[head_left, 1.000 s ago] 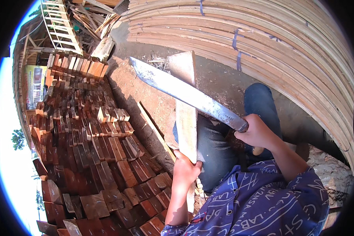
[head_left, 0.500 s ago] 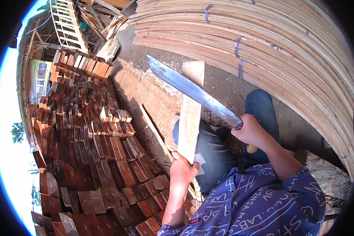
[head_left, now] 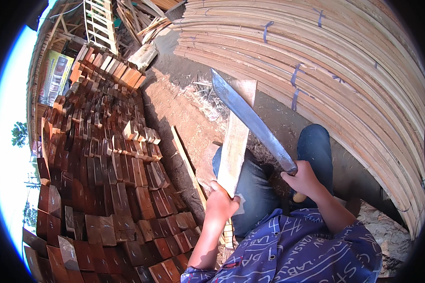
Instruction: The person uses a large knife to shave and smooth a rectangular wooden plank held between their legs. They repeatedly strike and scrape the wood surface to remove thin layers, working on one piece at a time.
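My left hand (head_left: pixel 221 202) is closed round the near end of a pale wooden board (head_left: pixel 234 146), which slants up and away over my left thigh. In my right hand (head_left: pixel 303 181) is the handle of a machete (head_left: pixel 255 120). Its long grey blade reaches forward and left, crossing in view over the far part of the board. Whether blade and wood touch, I cannot tell. The butt of the wooden handle (head_left: pixel 298 197) shows below my right fist.
Stacked dark red-brown wood blocks (head_left: pixel 94 188) fill the left side. Long strips of wood in tied bundles (head_left: pixel 278 47) curve across the far right. A thin batten (head_left: pixel 188 165) lies on the ground beside the blocks. Shavings (head_left: pixel 211 101) litter the dirt ahead; a ladder (head_left: pixel 99 23) stands far left.
The machete's blade has turned, its tip swinging right and pointing more steeply forward. My view has shifted a little. Both hands keep their grip.
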Motion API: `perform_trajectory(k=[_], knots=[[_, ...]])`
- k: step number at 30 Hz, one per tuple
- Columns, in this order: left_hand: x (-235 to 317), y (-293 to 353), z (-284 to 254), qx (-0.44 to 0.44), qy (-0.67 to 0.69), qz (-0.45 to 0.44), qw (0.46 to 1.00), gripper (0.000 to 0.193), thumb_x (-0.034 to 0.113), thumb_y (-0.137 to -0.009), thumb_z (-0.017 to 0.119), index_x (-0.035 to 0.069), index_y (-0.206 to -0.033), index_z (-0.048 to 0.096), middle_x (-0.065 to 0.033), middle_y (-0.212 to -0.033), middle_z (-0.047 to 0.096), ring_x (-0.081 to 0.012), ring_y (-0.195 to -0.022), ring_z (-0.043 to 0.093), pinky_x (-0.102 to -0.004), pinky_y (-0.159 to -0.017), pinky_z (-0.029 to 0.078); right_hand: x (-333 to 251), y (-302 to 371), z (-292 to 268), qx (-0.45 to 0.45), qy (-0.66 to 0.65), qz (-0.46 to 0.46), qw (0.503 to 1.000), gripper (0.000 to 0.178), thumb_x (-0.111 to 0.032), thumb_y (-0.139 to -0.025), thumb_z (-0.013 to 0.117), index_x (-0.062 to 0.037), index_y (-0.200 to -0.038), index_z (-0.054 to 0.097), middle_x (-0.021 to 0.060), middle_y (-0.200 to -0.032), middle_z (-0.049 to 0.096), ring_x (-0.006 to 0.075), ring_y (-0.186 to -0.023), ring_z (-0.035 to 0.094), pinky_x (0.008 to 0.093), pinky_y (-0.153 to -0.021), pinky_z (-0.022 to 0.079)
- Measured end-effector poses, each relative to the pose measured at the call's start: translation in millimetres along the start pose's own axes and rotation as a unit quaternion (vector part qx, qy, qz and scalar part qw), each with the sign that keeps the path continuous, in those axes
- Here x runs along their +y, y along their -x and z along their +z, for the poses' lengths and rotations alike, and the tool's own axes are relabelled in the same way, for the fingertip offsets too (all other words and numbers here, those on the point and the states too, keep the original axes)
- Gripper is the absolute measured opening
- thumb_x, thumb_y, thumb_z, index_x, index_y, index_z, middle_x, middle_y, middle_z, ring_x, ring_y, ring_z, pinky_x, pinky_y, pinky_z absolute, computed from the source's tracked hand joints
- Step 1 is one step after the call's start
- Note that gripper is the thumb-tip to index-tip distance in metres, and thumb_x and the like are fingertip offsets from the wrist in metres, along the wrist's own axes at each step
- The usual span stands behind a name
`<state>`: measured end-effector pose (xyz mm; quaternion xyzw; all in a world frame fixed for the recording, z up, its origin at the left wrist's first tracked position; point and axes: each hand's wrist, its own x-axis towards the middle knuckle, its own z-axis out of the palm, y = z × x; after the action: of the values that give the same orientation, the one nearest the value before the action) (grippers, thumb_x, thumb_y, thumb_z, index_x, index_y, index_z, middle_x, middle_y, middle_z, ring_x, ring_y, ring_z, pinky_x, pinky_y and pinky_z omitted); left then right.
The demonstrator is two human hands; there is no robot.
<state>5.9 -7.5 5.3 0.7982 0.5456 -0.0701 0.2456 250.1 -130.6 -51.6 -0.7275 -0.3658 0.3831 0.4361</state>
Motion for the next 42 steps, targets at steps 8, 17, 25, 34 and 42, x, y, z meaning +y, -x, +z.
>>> perform_trajectory(k=[8, 17, 25, 34, 42], knots=[[-1.1, 10.4, -0.9, -0.042, 0.034, 0.05, 0.997, 0.072, 0.017, -0.08, 0.077, -0.019, -0.118, 0.027, -0.0358, -0.086, 0.064, -0.0483, -0.084, 0.067, -0.0472, -0.077, 0.055, -7.7, 12.0, -10.1, 0.063, 0.042, -0.058, 0.995, 0.023, -0.018, -0.082, 0.072, 0.0036, -0.089, 0.066, 0.0191, -0.065, 0.064, 0.0352, -0.062, 0.067, 0.0398, -0.057, 0.05], [-7.6, 20.6, 8.7, 0.071, 0.206, 0.094, 0.971, 0.054, 0.008, -0.073, 0.087, -0.002, -0.111, 0.05, -0.0206, -0.092, 0.071, -0.0256, -0.088, 0.074, -0.0365, -0.075, 0.056, -1.6, 11.7, -12.6, 0.099, 0.137, -0.106, 0.98, 0.02, -0.018, -0.088, 0.068, 0.0008, -0.089, 0.062, 0.0192, -0.072, 0.063, 0.0401, -0.067, 0.064, 0.0429, -0.059, 0.05], [-0.5, 25.4, -14.6, 0.143, 0.124, 0.088, 0.978, 0.036, 0.005, -0.079, 0.08, 0.0, -0.107, 0.057, -0.0201, -0.089, 0.067, -0.0376, -0.083, 0.07, -0.0421, -0.068, 0.055, 0.8, 3.5, -13.6, 0.133, 0.133, -0.13, 0.973, 0.019, -0.013, -0.083, 0.072, 0.0018, -0.091, 0.062, 0.021, -0.079, 0.064, 0.0391, -0.068, 0.065, 0.0422, -0.061, 0.051], [9.7, 27.4, 11.8, 0.187, 0.083, 0.167, 0.964, 0.029, -0.006, -0.082, 0.063, -0.007, -0.107, 0.047, -0.0254, -0.097, 0.047, -0.044, -0.085, 0.053, -0.0497, -0.075, 0.045, -16.3, 8.9, -24.3, 0.111, 0.11, -0.144, 0.977, 0.019, -0.008, -0.075, 0.071, 0.0011, -0.088, 0.062, 0.0196, -0.078, 0.064, 0.0368, -0.066, 0.065, 0.0401, -0.061, 0.051], [12.9, 21.6, 25.9, 0.179, 0.059, 0.23, 0.955, 0.046, -0.012, -0.072, 0.055, -0.017, -0.116, 0.044, -0.0336, -0.114, 0.043, -0.0479, -0.106, 0.045, -0.0506, -0.096, 0.04, -62.7, -8.5, -31.3, 0.088, 0.148, -0.158, 0.972, 0.027, -0.009, -0.071, 0.075, -0.0012, -0.092, 0.06, 0.0149, -0.083, 0.064, 0.0337, -0.069, 0.066, 0.04, -0.06, 0.05]])
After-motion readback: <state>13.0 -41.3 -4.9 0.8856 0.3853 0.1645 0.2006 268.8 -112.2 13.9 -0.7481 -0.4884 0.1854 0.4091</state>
